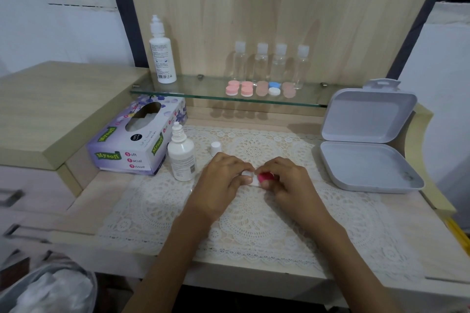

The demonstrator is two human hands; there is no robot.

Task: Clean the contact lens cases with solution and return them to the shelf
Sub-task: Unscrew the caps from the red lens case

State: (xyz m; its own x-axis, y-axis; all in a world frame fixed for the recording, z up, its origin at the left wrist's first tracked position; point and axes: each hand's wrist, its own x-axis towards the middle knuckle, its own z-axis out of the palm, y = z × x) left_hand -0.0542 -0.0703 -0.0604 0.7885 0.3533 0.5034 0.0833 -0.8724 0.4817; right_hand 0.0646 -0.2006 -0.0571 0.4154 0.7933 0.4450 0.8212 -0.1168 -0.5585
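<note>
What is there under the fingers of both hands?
A lens case over the lace mat: the left hand holds its white end, the right hand its pink cap. The hands cover the rest.

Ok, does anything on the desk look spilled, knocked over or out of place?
Nothing stands out. The small solution bottle stands upright on the lace mat with its cap off, standing just beside it, and no spill shows. The left hand and right hand grip the lens case between them.

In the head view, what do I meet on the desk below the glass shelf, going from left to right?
Tissue box → bottle → left hand → lens case → right hand → grey box.
</note>
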